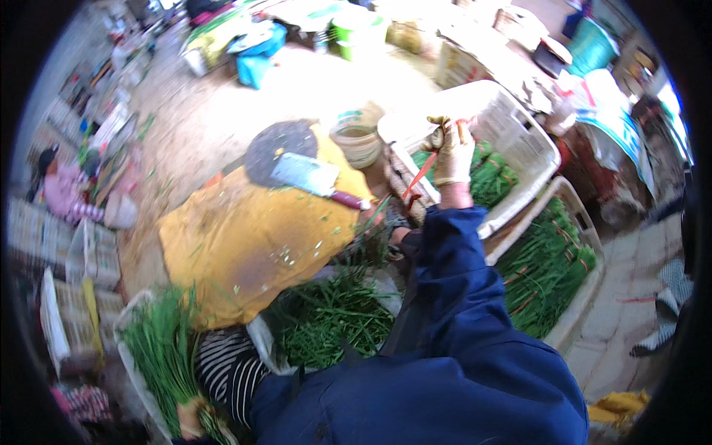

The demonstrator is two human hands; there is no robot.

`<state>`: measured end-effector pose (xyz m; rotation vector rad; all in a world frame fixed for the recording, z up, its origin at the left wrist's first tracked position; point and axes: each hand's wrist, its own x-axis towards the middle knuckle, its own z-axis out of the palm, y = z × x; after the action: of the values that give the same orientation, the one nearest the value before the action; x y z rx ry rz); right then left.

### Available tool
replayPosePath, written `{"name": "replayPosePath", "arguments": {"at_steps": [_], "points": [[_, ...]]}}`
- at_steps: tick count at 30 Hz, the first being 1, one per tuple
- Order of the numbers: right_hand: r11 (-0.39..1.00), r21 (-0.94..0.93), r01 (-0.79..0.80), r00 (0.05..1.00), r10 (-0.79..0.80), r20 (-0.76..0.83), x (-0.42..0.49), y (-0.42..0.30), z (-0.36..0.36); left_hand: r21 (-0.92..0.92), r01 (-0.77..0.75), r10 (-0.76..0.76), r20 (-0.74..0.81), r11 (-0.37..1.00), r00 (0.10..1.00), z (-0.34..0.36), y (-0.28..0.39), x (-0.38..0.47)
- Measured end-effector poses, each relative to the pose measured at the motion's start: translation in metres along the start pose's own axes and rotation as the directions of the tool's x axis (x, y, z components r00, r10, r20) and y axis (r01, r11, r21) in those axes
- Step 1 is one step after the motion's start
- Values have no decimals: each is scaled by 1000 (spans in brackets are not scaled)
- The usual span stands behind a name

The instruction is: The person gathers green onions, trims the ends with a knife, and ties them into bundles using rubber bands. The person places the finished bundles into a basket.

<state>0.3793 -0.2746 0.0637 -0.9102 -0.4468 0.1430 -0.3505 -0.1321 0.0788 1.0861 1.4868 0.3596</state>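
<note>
At the lower left, my left hand [191, 421] is closed around the stem ends of a loose bunch of long green leafy stalks [161, 350], perhaps garlic chives. The bunch lies over a pale crate [128, 322]. My right hand [453, 156], in a pale glove, is raised over a white plastic crate [517, 139] and pinches red ties [423, 172]; one strip hangs below it. Tied green bundles [495, 169] lie in that crate. More bundles with red ties [548, 267] fill a second crate [592, 233] nearer to me.
A cleaver [306, 173] rests across a round dark board [278, 142] and a yellow cloth [261, 233]. Beyond it stands a jar [356, 139]. Loose greens [334, 322] fill a sack before me. A person in pink [67, 189] is at the left, near stacked crates [94, 250].
</note>
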Motion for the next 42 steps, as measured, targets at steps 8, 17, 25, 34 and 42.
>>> {"name": "replayPosePath", "arguments": {"at_steps": [8, 17, 25, 34, 42], "points": [[775, -631, -19, 63, 631, 773, -200, 52, 163, -554, 78, 250, 492, 829, 834, 97, 67, 55], [504, -848, -166, -215, 820, 530, -293, 134, 169, -671, 545, 187, 700, 503, 689, 203, -7, 147], [420, -908, 7, 7, 908, 420, -237, 157, 131, -652, 385, 108, 583, 653, 805, 175, 22, 170], [462, -886, -30, 90, 884, 458, -239, 226, 212, -626, -307, 557, 250, 717, 792, 118, 142, 191], [358, -933, 42, 112, 926, 361, -234, 282, 233, -517, -115, 344, 373, 848, 862, 197, 113, 247]]}}
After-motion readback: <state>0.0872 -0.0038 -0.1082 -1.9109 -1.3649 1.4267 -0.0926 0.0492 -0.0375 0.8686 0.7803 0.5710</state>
